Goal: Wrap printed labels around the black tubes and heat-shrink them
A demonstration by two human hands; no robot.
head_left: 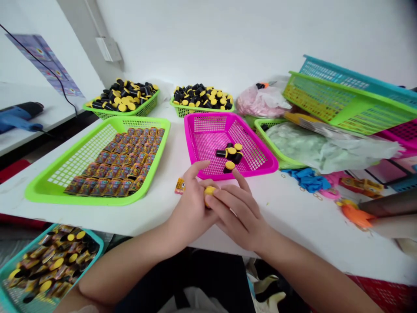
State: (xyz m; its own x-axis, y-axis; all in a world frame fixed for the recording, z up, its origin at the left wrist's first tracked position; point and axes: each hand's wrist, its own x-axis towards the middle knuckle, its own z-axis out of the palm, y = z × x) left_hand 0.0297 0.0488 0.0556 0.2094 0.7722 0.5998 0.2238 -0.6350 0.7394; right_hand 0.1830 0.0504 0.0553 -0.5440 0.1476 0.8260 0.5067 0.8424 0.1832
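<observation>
Close to the table's front edge, my left hand [193, 204] is closed around a small yellow-lidded tub [209, 195]. The fingers of my right hand [239, 211] also grip it from the other side; most of its body is hidden, and only the yellow top shows. Just beyond my hands, a magenta basket [270, 167] holds several black tubs with yellow lids [231, 151]. Beside my left fingers lies a small printed label piece [180, 186] on the white table.
At left, a green basket [65, 200] holds rows of wrapped tubs [112, 169]. Heaped tubs fill green baskets [137, 108] [202, 111] behind. Bags [325, 143] and stacked baskets [345, 104] crowd the right. A turquoise basket [99, 243] sits below, lower left; a heat gun [19, 117] lies far left.
</observation>
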